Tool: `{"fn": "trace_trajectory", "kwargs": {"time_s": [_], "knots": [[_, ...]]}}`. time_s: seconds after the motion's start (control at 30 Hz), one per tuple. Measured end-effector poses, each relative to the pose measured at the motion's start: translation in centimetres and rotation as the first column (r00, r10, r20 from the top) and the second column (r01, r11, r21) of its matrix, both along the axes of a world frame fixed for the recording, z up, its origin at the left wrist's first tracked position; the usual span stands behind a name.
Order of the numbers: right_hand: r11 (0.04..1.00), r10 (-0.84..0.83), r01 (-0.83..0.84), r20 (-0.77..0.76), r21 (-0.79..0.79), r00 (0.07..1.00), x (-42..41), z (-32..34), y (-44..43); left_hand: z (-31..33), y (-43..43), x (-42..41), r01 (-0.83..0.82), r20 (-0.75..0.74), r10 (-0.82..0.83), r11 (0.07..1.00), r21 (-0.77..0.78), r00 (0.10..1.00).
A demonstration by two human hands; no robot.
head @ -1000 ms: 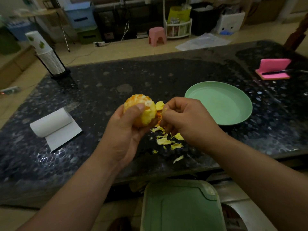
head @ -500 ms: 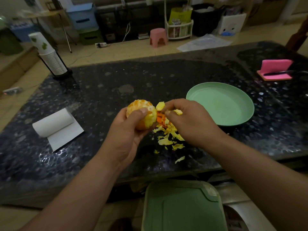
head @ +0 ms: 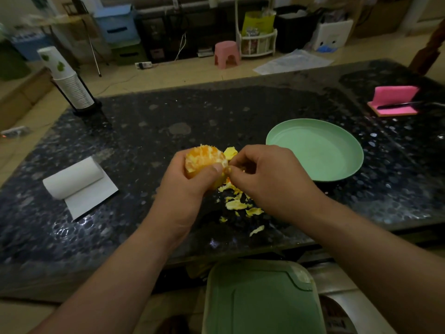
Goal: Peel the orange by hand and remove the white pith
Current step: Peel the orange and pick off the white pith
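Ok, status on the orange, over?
Left hand grips orange, top peeled. Right hand pinches a scrap at its right side. Peel pieces on table beneath; nothing in the way.

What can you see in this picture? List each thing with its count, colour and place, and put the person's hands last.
orange: one, orange with white pith, partly peeled, held over the table's near middle
peel: many bits, yellow, on the table under the hands
plate: one, green, right of the hands
paper roll: one, white, table's left
cups: one stack, white, table's far left corner
pink stand: one, table's far right, a dark slim thing across it
table: one, dark, speckled
stool: one, pink, on the floor beyond
bin lid: one, green, below the near edge
left hand: grips the orange
right hand: pinches peel at the orange's right side
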State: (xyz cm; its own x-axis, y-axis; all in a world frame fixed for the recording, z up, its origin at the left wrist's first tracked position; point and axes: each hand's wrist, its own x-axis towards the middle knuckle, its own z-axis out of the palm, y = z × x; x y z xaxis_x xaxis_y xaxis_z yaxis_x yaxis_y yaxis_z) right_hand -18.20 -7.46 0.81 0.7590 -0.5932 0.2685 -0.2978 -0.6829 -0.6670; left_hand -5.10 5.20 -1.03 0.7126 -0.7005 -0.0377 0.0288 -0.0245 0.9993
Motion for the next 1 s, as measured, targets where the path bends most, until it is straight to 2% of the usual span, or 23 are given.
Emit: {"fn": "trace_trajectory", "kwargs": {"time_s": [0.07, 0.13, 0.43, 0.5, 0.6, 0.67, 0.8, 1.0], "knots": [[0.993, -0.003, -0.001, -0.026, -0.122, 1.0, -0.1, 0.0, 0.2, -0.1, 0.1, 0.0, 0.012, 0.076, -0.015, 0.999, 0.034, 0.997], [0.984, -0.004, -0.004, -0.041, -0.181, 0.999, -0.1, 0.1, 0.4, -0.2, 0.1, 0.0, 0.017, 0.118, -0.023, 0.999, 0.047, 0.993], [0.973, -0.033, 0.039, 0.029, -0.227, 0.999, 0.1, 0.0, 0.8, -0.2, 0.2, -0.2, 0.021, 0.102, -0.026, 0.998, 0.052, 0.994], [0.977, -0.027, 0.037, 0.047, -0.209, 0.999, 0.0, 0.0, 0.5, -0.1, 0.2, -0.4, 0.028, 0.042, -0.029, 0.999, 0.026, 0.999], [0.995, 0.019, -0.013, 0.064, -0.098, 0.998, -0.3, 0.1, 0.2, 0.3, 0.1, -0.4, 0.024, -0.132, -0.031, 0.998, -0.057, 0.991], [0.999, 0.039, -0.037, 0.078, -0.028, 0.996, -0.5, 0.1, 0.0, 0.6, 0.1, -0.3, 0.028, -0.191, -0.044, 0.996, -0.085, 0.981], [0.998, 0.063, -0.064, 0.065, 0.011, 0.996, -0.4, 0.2, -0.1, 0.8, 0.1, -0.4, 0.035, -0.193, -0.052, 0.995, -0.09, 0.98], [0.999, 0.042, -0.041, 0.043, -0.025, 0.998, -0.3, 0.2, 0.1, 0.5, 0.4, -0.1, 0.035, -0.079, -0.039, 0.998, -0.049, 0.996]]}}
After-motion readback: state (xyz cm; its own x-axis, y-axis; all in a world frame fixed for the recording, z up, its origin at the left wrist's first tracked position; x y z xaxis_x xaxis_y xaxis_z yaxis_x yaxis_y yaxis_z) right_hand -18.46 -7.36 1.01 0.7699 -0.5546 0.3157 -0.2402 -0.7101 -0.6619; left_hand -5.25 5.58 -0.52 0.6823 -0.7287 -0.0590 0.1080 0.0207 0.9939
